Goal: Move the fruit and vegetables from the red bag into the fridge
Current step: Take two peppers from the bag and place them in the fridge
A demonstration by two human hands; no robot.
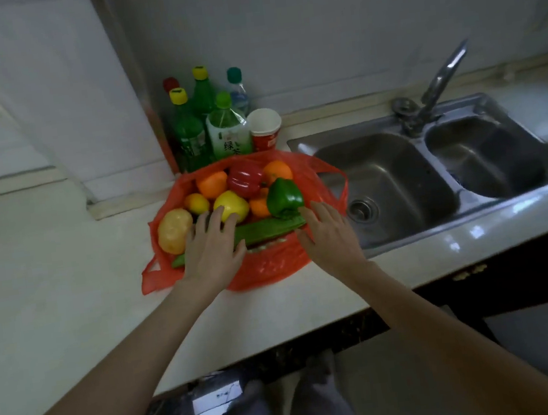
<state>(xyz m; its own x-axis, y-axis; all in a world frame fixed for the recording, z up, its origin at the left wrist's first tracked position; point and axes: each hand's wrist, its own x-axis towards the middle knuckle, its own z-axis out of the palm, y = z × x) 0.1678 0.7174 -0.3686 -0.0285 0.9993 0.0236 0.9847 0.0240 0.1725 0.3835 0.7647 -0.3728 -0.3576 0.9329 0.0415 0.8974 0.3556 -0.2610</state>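
- The red bag [265,263] looks full; no fridge in sight, so nothing seems moved yet.
- Left hand [210,246] and right hand [329,235] hover spread wide over the cucumber [265,229], holding nothing.

Pale counter [51,286], steel double sink [433,167], white wall [312,23]

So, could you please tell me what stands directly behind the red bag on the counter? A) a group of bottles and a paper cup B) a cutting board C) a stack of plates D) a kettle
A: a cluster of bottles with coloured caps and a red-and-white paper cup stand against the wall just behind the red bag.
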